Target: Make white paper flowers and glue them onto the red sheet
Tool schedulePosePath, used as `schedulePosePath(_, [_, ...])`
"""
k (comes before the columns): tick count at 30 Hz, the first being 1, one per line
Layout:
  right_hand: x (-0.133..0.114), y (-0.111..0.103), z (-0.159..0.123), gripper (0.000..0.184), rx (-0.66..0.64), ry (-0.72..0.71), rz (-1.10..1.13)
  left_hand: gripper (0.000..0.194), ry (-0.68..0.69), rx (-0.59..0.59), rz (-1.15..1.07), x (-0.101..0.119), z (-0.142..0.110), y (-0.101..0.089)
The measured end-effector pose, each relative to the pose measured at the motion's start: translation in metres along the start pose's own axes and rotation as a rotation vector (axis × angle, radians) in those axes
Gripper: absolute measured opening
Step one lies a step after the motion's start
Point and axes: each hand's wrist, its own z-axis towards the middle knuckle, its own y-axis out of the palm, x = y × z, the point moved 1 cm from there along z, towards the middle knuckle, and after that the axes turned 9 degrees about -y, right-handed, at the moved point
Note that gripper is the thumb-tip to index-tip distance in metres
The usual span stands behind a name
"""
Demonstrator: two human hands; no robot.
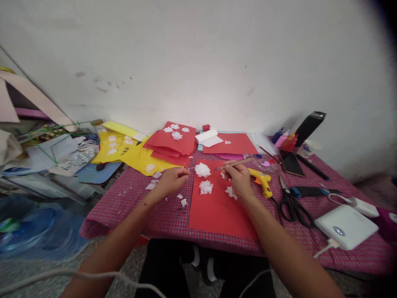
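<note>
My right hand grips a thin paintbrush, its dark tip pointing left over a red paper sheet. Just left of the sheet is my left hand, its fingers pinched together; whatever they hold, if anything, is too small to make out. Near the brush tip lies a white paper flower on the sheet. Below that flower sits a second white paper flower. Another white flower shows beside my right wrist, and one more is partly covered by my right fingers.
On the right lie a yellow glue gun, black scissors, a white box with a cable and a phone. Red folded papers, a white paper roll and yellow sheets lie behind. White scraps dot the checked tablecloth.
</note>
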Motion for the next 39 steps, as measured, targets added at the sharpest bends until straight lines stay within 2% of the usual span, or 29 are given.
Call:
schedulePosePath(4, [0.001,-0.001,0.001,0.012,0.0,0.004,-0.007,0.025,0.008,0.052,0.009,0.006,0.029,0.019])
schedulePosePath(7, [-0.001,-0.001,0.001,0.011,-0.003,0.006,-0.028,0.024,0.066,0.089,0.065,0.012,0.041,0.029])
schedulePosePath(14, [0.0,0.001,-0.001,0.013,-0.009,0.005,-0.035,0.035,0.227,0.106,0.382,0.019,0.048,0.037])
schedulePosePath(20, [0.002,-0.001,0.0,0.013,-0.02,0.002,-0.026,0.029,0.248,0.092,0.431,0.018,0.051,0.038])
schedulePosePath(33, [0.001,0.001,0.0,0.015,-0.049,0.0,-0.037,0.019,0.131,0.137,0.047,0.02,0.051,0.027])
schedulePosePath(35, [-0.001,0.002,-0.001,0.016,-0.059,-0.004,-0.023,0.019,0.07,0.112,-0.103,0.022,0.048,0.026])
schedulePosePath(39, [-0.007,0.005,-0.005,0.017,-0.105,-0.014,0.022,0.019,-0.062,0.007,-0.549,0.027,0.037,0.03])
